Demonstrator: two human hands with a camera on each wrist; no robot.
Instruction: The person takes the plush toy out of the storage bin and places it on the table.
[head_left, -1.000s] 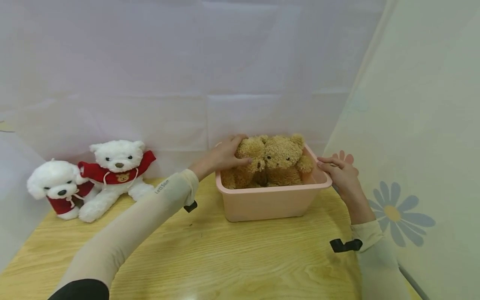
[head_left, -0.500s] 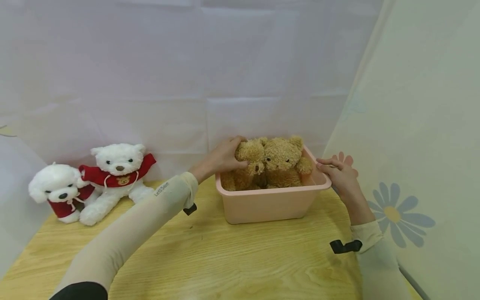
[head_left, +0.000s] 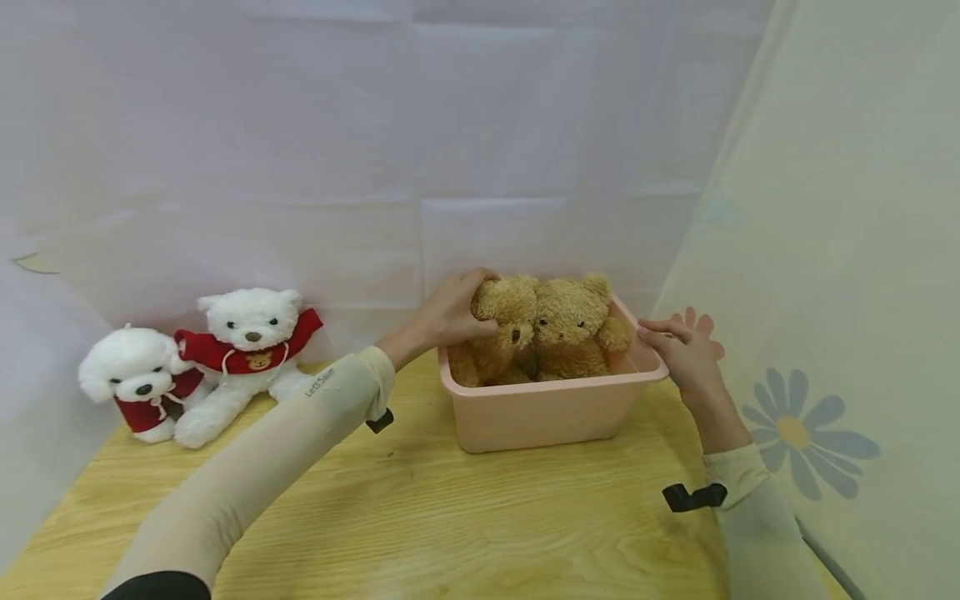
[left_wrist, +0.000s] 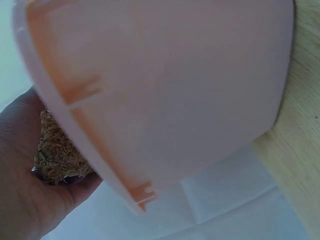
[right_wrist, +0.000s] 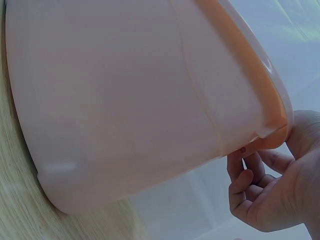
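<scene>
Two curly brown teddy bears sit side by side in a pink plastic bin (head_left: 555, 414) on the wooden table. My left hand (head_left: 446, 317) grips the left teddy bear (head_left: 508, 298) by the side of its head, thumb in front and fingers behind. Its brown fur (left_wrist: 60, 150) shows between my thumb and fingers in the left wrist view, just past the bin's rim. The right teddy bear (head_left: 568, 310) leans against the other one, untouched. At the bin's right end, my right hand (head_left: 688, 365) pinches the rim; the right wrist view shows its fingers curled under the rim's corner.
On the table's left side sit a white plush dog (head_left: 133, 371) in red and a white plush bear (head_left: 251, 317) in a red hoodie. A pale cloth (head_left: 315, 150) hangs behind the table (head_left: 465, 517). A flower-printed wall (head_left: 840, 250) stands close on the right.
The head view has shifted slightly, so everything on the table appears a little lower and farther right. Both hands keep their holds, and the bears stay in the bin.
</scene>
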